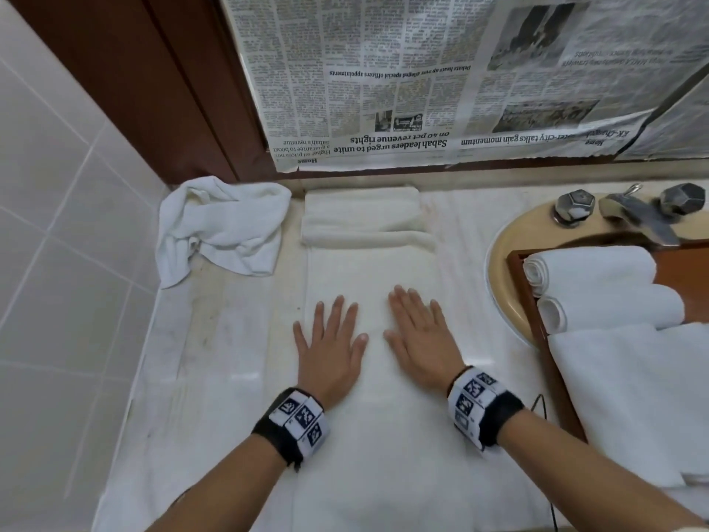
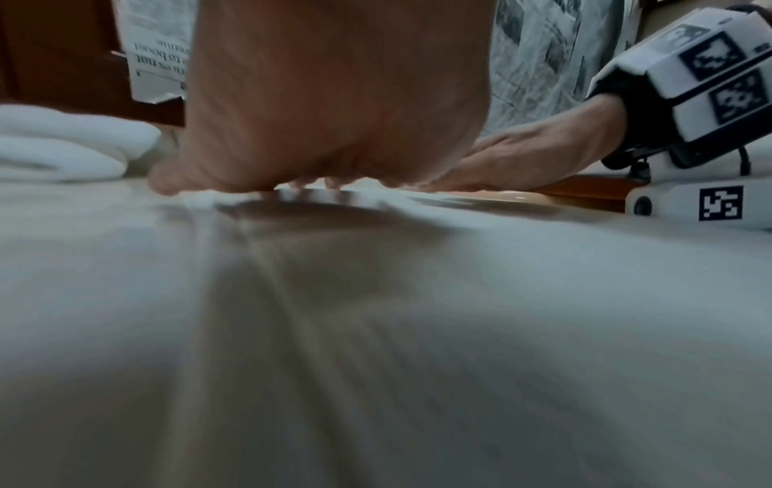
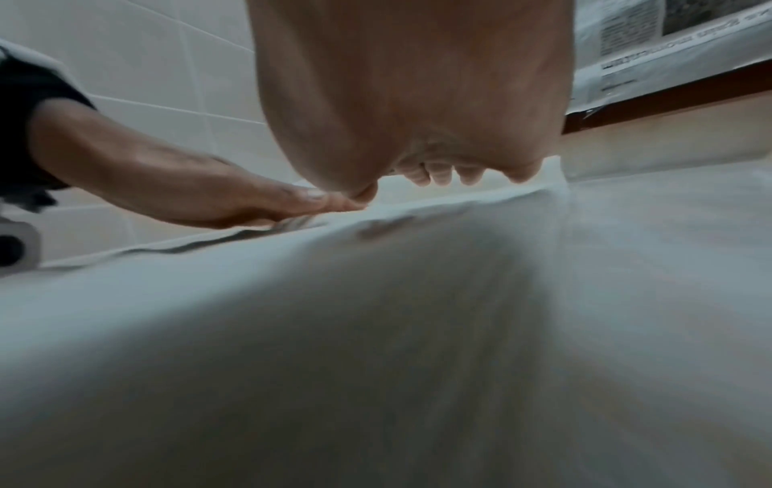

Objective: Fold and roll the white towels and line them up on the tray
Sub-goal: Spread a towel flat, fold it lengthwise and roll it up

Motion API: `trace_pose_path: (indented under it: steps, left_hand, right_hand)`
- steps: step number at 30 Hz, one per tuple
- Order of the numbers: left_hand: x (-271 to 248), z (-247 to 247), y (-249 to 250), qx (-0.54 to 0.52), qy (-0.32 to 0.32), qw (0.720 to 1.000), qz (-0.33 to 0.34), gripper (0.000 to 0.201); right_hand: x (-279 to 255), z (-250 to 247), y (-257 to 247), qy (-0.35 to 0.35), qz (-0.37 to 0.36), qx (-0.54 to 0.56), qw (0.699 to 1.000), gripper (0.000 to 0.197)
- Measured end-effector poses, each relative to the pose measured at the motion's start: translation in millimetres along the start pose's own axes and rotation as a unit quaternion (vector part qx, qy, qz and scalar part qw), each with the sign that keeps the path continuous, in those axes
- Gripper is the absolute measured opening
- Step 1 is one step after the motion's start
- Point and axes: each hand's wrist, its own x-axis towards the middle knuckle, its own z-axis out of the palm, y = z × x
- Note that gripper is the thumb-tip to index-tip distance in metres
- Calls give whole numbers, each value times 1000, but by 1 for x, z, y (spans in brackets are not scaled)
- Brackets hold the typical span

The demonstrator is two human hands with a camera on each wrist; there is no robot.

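Both forearms enter at six o'clock; left hand [image 1: 330, 347] and right hand [image 1: 420, 334] lie palm-down, fingers straight and slightly spread, on the flat white towel [image 1: 368, 435] at centre. Rolled towels [image 1: 591, 274] sit on the wooden tray [image 1: 516, 259] at three o'clock; crumpled towel [image 1: 222, 228] at ten o'clock; folded stack [image 1: 362, 216] at twelve. Likely soft, light, limp: take it by the near hem corners.

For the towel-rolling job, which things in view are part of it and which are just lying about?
Part of the job:
flat towel under both hands (left hand, right hand)
folded towel
crumpled towel
rolled towels
tray

Just lying about:
newspaper
taps
sink
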Motion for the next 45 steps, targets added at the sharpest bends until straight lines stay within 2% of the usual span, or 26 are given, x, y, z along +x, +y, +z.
trace_pose_path:
  steps: [4,7,9,12,14,15,17,19,20,22,25,28,30,32,35,37,42,45]
  left_hand:
    - [-14,15,4,19,3,1000,3,63]
    - [-7,11,-7,22,8,1000,-7,54]
    - [-5,5,-19,9,13,999,-36,53]
    - [-15,-1,-37,-13,21,995,-96,54]
    - [-30,-1,-37,-22,20,993,-115,55]
    - [-40,1,-32,-23,20,994,-105,55]
    - [-58,11,-13,-13,7,999,-46,54]
    - [-72,26,5,5,-12,1000,6,57]
    - [-76,32,10,9,-16,1000,10,58]
    - [-80,34,7,8,-8,1000,-7,54]
    - [-91,27,-18,4,4,999,-47,52]
    - [-112,23,-43,-7,6,997,-75,53]
    - [-124,23,-41,-19,16,995,-92,54]
    - [-133,28,-20,-28,35,997,-70,53]
    - [-140,46,16,-11,24,1000,-9,58]
    - [-142,57,23,8,14,1000,-12,58]
    - [-156,59,-1,14,33,998,-43,55]
    - [-165,57,-20,-22,39,996,-84,55]
  right_hand:
    - [-25,19,-22,-38,-7,-37,999,61]
    - [-21,18,-13,-44,4,-53,998,61]
    - [-19,14,1,-47,34,-43,997,62]
    - [-21,8,19,-49,117,-24,992,61]
    - [-32,7,17,-43,153,-21,987,60]
    - [-40,9,9,-35,143,-24,989,61]
    - [-60,18,-21,-7,63,-22,998,64]
    - [-75,34,-49,-29,-9,-27,999,62]
    - [-80,40,-56,-38,-12,-27,999,61]
    - [-87,44,-54,-24,17,-29,999,61]
    - [-97,38,-27,-41,58,-24,997,59]
    - [-112,29,-1,-31,136,-4,990,57]
    - [-120,25,0,-22,179,10,984,60]
    - [-128,29,-18,-13,149,14,989,65]
    - [-137,42,-58,29,64,-5,998,64]
    - [-140,58,-70,16,49,-10,999,61]
    - [-156,65,-44,-6,68,-39,997,62]
    - [-169,57,-18,2,130,-27,991,65]
